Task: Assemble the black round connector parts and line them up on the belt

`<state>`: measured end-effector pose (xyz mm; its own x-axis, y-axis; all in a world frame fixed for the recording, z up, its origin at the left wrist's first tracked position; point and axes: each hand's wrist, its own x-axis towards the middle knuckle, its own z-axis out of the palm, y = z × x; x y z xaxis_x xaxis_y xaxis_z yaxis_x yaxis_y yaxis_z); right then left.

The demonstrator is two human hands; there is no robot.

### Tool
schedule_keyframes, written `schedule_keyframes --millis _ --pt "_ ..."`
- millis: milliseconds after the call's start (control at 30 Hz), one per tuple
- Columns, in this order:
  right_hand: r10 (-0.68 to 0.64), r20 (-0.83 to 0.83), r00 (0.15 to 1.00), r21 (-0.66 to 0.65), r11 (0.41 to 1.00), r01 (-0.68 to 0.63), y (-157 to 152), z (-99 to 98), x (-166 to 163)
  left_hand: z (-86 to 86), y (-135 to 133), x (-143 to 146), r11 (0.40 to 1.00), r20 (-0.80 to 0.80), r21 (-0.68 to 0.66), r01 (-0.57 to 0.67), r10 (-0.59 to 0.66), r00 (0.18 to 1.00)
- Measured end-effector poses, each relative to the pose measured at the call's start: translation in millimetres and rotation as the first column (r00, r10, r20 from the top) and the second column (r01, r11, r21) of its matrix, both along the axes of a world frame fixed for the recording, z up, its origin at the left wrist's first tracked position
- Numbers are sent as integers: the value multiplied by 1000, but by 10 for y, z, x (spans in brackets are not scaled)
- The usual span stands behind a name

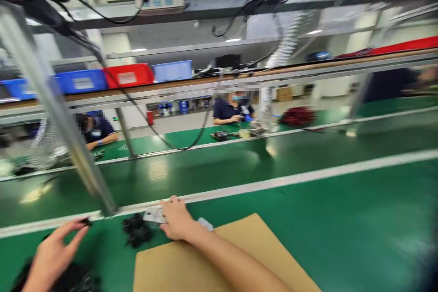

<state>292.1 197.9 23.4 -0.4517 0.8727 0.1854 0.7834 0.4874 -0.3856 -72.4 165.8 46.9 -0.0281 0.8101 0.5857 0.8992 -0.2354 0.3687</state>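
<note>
My left hand (56, 251), at the lower left, pinches a small black part (85, 222) between thumb and fingertips; its exact kind is too small to tell. Below and behind that hand lies a dark heap of black pieces (80, 278), partly covered by it. My right hand (178, 219) reaches over a brown cardboard sheet (171, 267) and is closed at the end of a pale flat piece (154, 215) with dark spots. Just left of this piece sits a cluster of black parts (136, 229). A clear plastic item (205, 224) shows behind my right wrist.
A slanted metal post (75, 141) rises at the left from the white bench edge strip (273, 184). A black cable (164, 146) hangs in a loop ahead. Beyond the green bench, two people (231, 109) sit working. Blue and red bins (130, 75) stand on a shelf.
</note>
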Motion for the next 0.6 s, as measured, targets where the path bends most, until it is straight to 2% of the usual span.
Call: schedule_keyframes --millis 67,133,233,300,400,467,533,567,600 --pt "2 4 1000 -44 999 -2 -52 52 64 -29 -289 -92 1000 7 7 -9 9 1000" --pt "48 8 999 -85 995 -47 -114 123 202 -103 -415 53 999 8 1 32 -32 999" --pt "185 42 982 -163 971 -176 -202 218 480 -206 -496 372 996 -1 -13 90 -90 996" --pt "272 108 956 -297 927 -230 -245 269 632 -245 -576 523 992 -7 -19 126 -126 992" --pt "383 146 912 -489 829 -270 -282 328 701 -271 -715 638 978 4 39 203 -203 979" --pt "384 43 922 -502 807 -312 -298 326 614 -285 -784 696 955 12 100 278 -281 960" --pt "338 -200 920 -461 796 -393 -322 261 424 -312 -838 785 924 16 133 359 -364 931" --pt "319 -359 877 -445 767 -462 -340 204 303 -333 -862 843 907 22 138 397 -404 915" --pt "297 -523 799 -435 713 -550 -362 135 173 -358 -885 906 892 35 137 431 -440 897"
